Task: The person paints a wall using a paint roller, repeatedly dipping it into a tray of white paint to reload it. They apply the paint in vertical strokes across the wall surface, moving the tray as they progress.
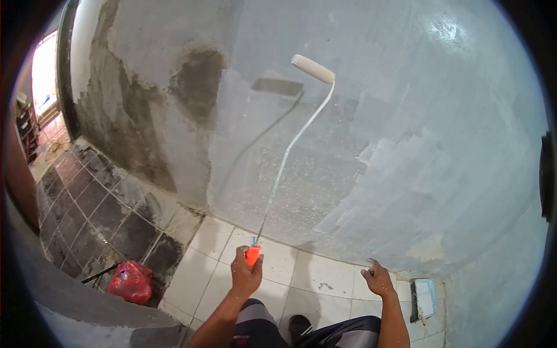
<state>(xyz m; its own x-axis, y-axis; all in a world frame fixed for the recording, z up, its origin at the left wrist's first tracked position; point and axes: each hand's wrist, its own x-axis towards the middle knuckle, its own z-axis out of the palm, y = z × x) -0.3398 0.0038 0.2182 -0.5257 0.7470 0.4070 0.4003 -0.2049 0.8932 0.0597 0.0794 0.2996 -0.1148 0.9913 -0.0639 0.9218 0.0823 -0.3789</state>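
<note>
Close to the near edge of the view, the person's left hand (246, 274) is closed around the orange plastic grip of a long paint roller (313, 68), a thin white metal rod with a pale fleece sleeve at its far end. The rod rises from the fist, leaning to the right, and the sleeve lies high up against the grey plastered wall (406, 75), with its dark shadow just to the left of it on the plaster. To the right of the roller the wall carries a lighter, freshly coated area with a stepped edge; to the left it is rough, with dark damp-looking patches.

The right hand (379, 282) is held low, well apart from the roller, near the foot of the wall. Its fingers are bent, but I cannot tell whether they hold anything.

Under both hands lies a floor of white square tiles (316, 278) spattered with grey. Just right of the right hand, a small pale blue paint tray (425, 297) sits on those tiles beside the wall. Off to the left, on darker tiles, lies a crumpled red plastic bag (131, 282). A black shoe (299, 326) shows between the person's forearms, and a bright doorway (45, 72) opens at the far left.
</note>
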